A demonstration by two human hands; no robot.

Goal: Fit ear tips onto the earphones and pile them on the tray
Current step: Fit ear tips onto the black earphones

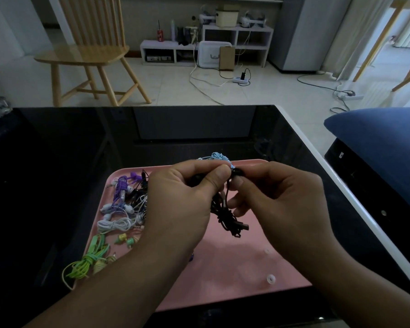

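Hovering above the pink tray (223, 268) on the black desk (57, 185), the left hand (182, 204) pinches the black earphones (225, 214) in a closed grip, while the right hand (282, 197) clamps fingertips on an earbud (237, 172); loose ear tips (271, 278) lie at right. No legible writing.

- the left hand (187, 197) covers the upper part of the black earphones (225, 209), so the bud it pinches cannot be seen.
- whether an ear tip sits on the bud at the right hand (282, 197) fingertips is too small and dark to tell.
- the blue earphones (217, 156) are mostly hidden behind both hands.
- the pink tray (223, 268) has its near-left corner covered by the left forearm.
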